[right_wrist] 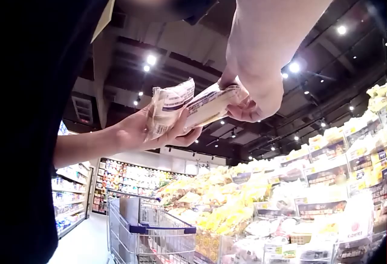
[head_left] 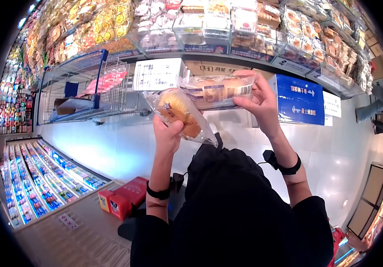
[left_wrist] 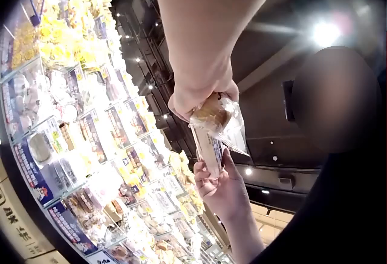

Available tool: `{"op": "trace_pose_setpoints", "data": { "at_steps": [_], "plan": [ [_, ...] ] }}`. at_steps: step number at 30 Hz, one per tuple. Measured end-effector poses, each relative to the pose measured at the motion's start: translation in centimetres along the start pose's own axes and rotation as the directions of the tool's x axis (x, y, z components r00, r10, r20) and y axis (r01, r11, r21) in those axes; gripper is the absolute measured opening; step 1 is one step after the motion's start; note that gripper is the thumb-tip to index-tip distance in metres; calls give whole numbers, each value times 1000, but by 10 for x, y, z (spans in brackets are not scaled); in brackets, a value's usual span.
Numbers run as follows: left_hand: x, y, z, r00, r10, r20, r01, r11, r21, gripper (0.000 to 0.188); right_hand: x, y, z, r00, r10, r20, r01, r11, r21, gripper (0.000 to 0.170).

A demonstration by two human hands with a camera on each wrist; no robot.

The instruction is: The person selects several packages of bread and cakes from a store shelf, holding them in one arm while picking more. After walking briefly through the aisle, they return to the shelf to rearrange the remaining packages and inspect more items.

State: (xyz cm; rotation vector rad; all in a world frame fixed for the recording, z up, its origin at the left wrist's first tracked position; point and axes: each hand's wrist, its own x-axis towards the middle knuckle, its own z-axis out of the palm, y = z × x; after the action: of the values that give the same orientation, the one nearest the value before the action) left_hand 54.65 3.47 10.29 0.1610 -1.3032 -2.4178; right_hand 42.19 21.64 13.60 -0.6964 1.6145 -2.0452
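Observation:
In the head view, my left hand (head_left: 168, 133) grips a clear bag of round yellow-brown buns (head_left: 176, 109), thumb on its front. My right hand (head_left: 264, 100) pinches the right end of a long clear pack (head_left: 218, 90) with a printed label and barcode. The two packs meet or overlap at the centre. From the left wrist view, my left hand (left_wrist: 202, 91) holds the bun bag (left_wrist: 213, 116) above the long pack (left_wrist: 208, 152), whose lower end is in my right hand (left_wrist: 227, 191). The right wrist view has my right hand (right_wrist: 257, 97) on the long pack (right_wrist: 208, 104).
A wire shopping cart (head_left: 78, 89) with a pink package stands at the left. Shelves of packaged bread (head_left: 244, 26) run along the front. Below them sit a white box (head_left: 158, 74) and a blue box (head_left: 300, 100). A red box (head_left: 127, 198) is at the lower left.

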Motion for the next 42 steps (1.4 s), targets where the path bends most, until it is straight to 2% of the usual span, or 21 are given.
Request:
{"op": "trace_pose_setpoints", "data": {
  "at_steps": [3,4,5,7,11,13,19,22,25,27,28,29,31,33,35,36,37,39,40,41,42],
  "plan": [
    [39,15,6,998,3,66,-8,997,80,74,40,-1,-1,999,-39,-7,40,994,101,40],
    [53,16,4,997,8,75,-14,997,77,74,52,-7,1,999,10,-40,-5,992,125,29],
    [66,17,1,997,-3,79,0,999,35,71,63,-7,0,999,5,-43,1,993,120,29],
    [88,17,-1,996,-24,88,26,1000,-11,68,84,-5,-5,990,107,-97,-86,976,198,27],
    [135,12,8,997,-12,78,18,997,-73,70,115,-9,-15,984,78,-161,-43,977,209,25],
    [156,6,8,991,-51,122,74,979,-189,70,131,-10,-26,981,80,-176,-40,975,220,25],
    [222,-24,31,982,-95,163,131,965,-228,74,190,-5,-75,982,41,-182,-1,977,212,28],
    [260,-39,46,973,-115,201,160,961,-223,73,223,0,-105,958,-206,-198,225,971,76,38],
    [309,-52,65,970,-120,212,166,961,-219,70,254,-6,-143,958,-250,-141,258,965,41,42],
    [335,-54,77,952,-232,200,256,961,-105,85,277,-8,-167,959,-252,-129,269,953,136,40],
    [347,-58,83,949,-211,233,251,955,-160,81,291,-8,-179,909,-410,-69,413,910,36,37],
    [360,-62,89,947,-182,264,242,946,-216,77,306,-10,-192,833,-552,11,552,832,-54,34],
    [379,-66,106,960,-93,265,166,949,-267,80,322,-14,-210,855,-516,56,519,850,-94,37],
    [398,-69,118,968,-33,248,99,960,-261,76,344,-9,-221,782,-599,169,622,740,-257,32],
    [411,-70,119,992,35,122,-14,986,-169,70,358,-8,-224,769,-600,222,639,705,-307,29],
    [418,-66,122,997,24,74,-16,993,-114,85,364,-10,-223,752,-602,269,657,656,-371,28],
    [424,-61,124,998,33,58,-27,994,-109,85,368,-16,-219,750,-600,278,661,661,-355,28],
    [437,-51,127,978,180,107,-175,983,-54,85,379,-30,-208,726,-631,273,685,626,-374,31],
    [441,-46,126,978,184,94,-181,982,-48,86,385,-28,-207,713,-649,264,701,651,-291,52],
    [443,-42,121,977,190,95,-187,982,-42,86,391,-27,-200,708,-654,264,706,649,-285,52],
    [443,-39,115,975,212,69,-215,976,41,80,396,-27,-191,736,-664,136,677,726,-121,64]
  ]
}}
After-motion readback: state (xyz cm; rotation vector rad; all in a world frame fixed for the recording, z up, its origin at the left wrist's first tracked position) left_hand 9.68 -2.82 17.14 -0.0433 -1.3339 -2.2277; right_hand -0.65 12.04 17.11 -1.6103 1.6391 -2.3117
